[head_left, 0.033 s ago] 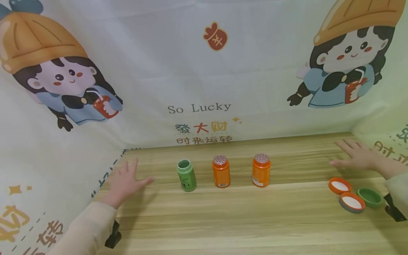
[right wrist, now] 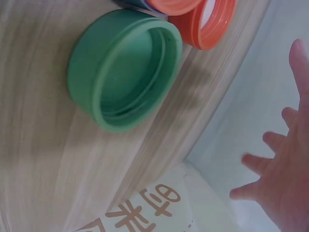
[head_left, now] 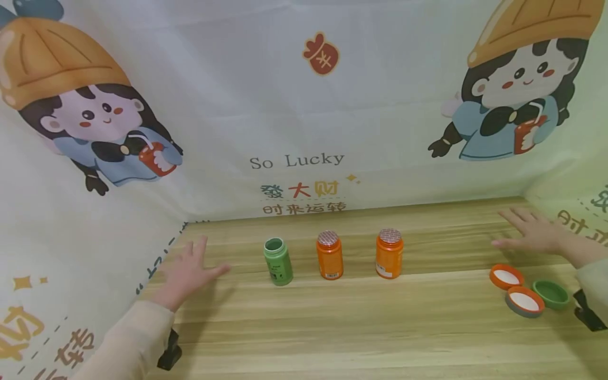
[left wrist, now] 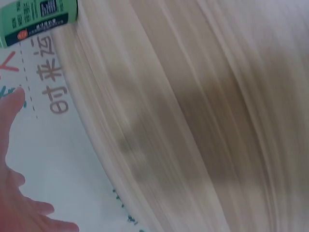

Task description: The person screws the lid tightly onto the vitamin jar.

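At the left of the table my left hand (head_left: 187, 272) is held out with its fingers spread, holding nothing. The nearest thing to it is an uncapped green bottle (head_left: 278, 264), upright with its mouth showing. Two orange bottles (head_left: 330, 259) stand to the right of that one, each with a foil-like seal over its mouth. My right hand (head_left: 534, 235), also spread and holding nothing, is over the far right. Just nearer than it lie an orange cap (head_left: 506, 276), an orange-and-grey cap (head_left: 524, 302) and a green cap (right wrist: 125, 70), hollow sides up.
The wood-grain table (head_left: 332, 327) is bounded at the back and both sides by a printed white cloth (head_left: 389, 95) with cartoon figures and lettering. A black strap end (head_left: 169, 351) hangs below the left sleeve; another black piece (head_left: 589, 311) sits at the right wrist.
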### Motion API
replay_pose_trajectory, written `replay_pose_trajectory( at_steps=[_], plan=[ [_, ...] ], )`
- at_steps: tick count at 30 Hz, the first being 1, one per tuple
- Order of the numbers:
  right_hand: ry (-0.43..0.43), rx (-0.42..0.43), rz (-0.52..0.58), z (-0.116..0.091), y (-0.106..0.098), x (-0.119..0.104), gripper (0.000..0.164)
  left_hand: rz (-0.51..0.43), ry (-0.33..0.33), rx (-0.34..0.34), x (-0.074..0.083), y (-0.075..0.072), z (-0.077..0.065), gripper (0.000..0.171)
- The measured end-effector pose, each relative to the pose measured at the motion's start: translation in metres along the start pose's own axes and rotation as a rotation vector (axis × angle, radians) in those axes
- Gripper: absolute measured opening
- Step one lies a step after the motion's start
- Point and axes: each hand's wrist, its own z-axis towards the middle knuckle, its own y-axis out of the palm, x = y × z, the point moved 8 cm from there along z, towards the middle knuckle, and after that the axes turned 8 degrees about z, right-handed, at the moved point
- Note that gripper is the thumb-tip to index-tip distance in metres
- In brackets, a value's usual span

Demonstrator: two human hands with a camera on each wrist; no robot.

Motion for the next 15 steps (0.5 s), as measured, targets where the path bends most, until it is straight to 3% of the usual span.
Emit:
replay_pose_trajectory(
  at_steps=[5,9,15],
  plan=[
    [-0.099,-0.041,0.113,-0.005,0.004,-0.014,0.078,-0.101,0.069,0.005,0.019,0.0,0.0,0.102],
    [-0.12,-0.104,0.202,-0.009,0.012,-0.023,0.077,-0.215,0.1,-0.004,0.035,0.005,0.001,0.106],
    [-0.163,-0.114,0.194,-0.024,0.017,-0.017,0.07,-0.399,0.124,-0.034,0.061,0.021,0.001,0.101]
  ],
)
